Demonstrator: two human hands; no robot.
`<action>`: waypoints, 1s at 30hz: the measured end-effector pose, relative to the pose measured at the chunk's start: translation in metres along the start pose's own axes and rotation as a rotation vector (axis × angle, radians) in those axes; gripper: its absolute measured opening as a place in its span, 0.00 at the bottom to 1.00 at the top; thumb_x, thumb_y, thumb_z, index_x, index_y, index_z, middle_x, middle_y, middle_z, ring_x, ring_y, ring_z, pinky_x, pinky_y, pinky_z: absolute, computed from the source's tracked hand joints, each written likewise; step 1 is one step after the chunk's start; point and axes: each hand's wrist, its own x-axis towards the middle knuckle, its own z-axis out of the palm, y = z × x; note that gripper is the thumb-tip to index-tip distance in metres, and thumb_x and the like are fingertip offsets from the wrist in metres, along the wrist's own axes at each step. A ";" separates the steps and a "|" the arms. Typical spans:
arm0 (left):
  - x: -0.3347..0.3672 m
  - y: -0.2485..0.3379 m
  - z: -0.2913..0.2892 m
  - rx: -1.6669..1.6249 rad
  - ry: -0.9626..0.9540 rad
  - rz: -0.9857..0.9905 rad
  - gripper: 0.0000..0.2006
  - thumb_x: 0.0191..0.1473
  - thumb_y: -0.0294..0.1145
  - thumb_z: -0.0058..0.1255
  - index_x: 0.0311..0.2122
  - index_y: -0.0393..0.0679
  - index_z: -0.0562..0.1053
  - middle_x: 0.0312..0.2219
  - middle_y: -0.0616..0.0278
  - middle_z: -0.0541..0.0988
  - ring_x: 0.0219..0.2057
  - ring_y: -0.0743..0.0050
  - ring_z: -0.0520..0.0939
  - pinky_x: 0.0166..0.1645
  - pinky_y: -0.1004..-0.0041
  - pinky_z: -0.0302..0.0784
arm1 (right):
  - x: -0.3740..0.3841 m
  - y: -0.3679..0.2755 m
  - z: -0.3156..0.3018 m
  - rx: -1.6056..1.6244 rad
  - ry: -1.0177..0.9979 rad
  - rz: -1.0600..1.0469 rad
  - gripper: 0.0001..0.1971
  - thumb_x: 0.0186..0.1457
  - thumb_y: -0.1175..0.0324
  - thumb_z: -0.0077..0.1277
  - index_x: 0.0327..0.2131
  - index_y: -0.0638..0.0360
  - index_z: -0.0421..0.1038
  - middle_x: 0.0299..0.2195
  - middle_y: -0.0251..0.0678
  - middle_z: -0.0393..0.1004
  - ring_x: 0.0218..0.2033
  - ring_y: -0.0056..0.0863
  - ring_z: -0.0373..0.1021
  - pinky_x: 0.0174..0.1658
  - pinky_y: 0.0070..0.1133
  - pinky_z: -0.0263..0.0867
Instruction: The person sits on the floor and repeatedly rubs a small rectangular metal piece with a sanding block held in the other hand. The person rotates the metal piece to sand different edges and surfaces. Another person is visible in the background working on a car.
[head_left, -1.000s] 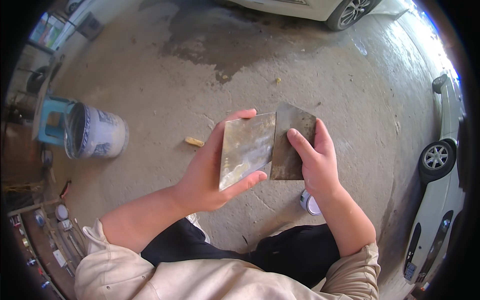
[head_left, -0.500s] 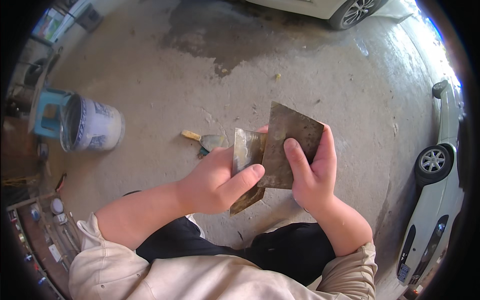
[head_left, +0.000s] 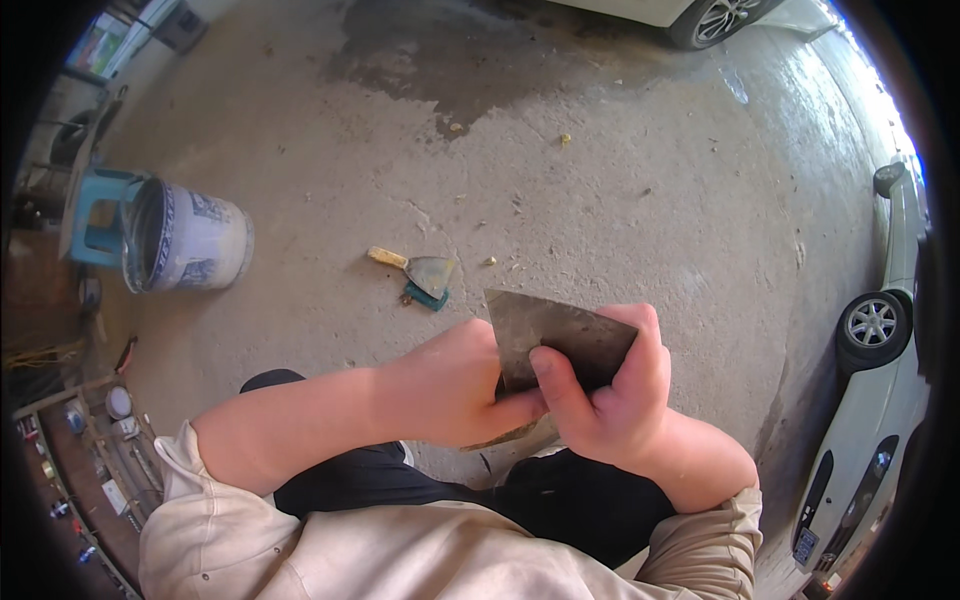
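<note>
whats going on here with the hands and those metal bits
A person holds a flat metal scraper blade in the right hand, while the left hand grips a second blade edge-on against it. On the concrete floor beyond lie a putty knife and a white bucket on its side.

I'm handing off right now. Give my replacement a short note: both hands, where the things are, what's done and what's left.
Left hand: closed on a metal blade whose edge shows below the thumb.
Right hand: grips the flat grey scraper blade, thumb across its face.
The two blades meet between the hands, above the lap.
On the concrete floor: a putty knife; a white bucket lies on its side at left.
Done or left: cannot tell from this view.
</note>
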 end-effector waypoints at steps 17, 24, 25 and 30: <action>-0.002 0.013 -0.003 -0.109 0.217 -0.194 0.15 0.60 0.29 0.54 0.51 0.38 0.71 0.42 0.59 0.79 0.44 0.77 0.76 0.49 0.72 0.72 | 0.010 0.019 0.004 0.086 0.137 0.237 0.25 0.53 0.75 0.63 0.53 0.62 0.62 0.39 0.35 0.72 0.37 0.20 0.71 0.42 0.19 0.70; -0.002 0.007 0.005 -0.287 0.223 -0.043 0.16 0.55 0.28 0.57 0.48 0.37 0.71 0.45 0.54 0.76 0.46 0.68 0.76 0.53 0.67 0.70 | 0.006 0.019 0.014 0.228 0.200 0.231 0.25 0.51 0.74 0.66 0.49 0.61 0.64 0.40 0.34 0.73 0.38 0.18 0.70 0.42 0.18 0.70; -0.003 0.008 0.006 -0.343 0.231 -0.071 0.17 0.54 0.27 0.56 0.49 0.37 0.71 0.46 0.54 0.75 0.48 0.67 0.76 0.56 0.67 0.69 | 0.007 0.016 0.014 0.230 0.191 0.212 0.24 0.51 0.75 0.66 0.49 0.62 0.64 0.39 0.34 0.73 0.38 0.19 0.71 0.41 0.18 0.70; -0.013 0.011 0.000 0.085 0.172 0.039 0.24 0.54 0.23 0.58 0.57 0.37 0.69 0.47 0.57 0.78 0.48 0.72 0.77 0.55 0.71 0.71 | 0.011 0.002 0.005 0.103 0.059 0.200 0.21 0.50 0.77 0.65 0.46 0.64 0.66 0.38 0.38 0.79 0.36 0.20 0.75 0.39 0.20 0.73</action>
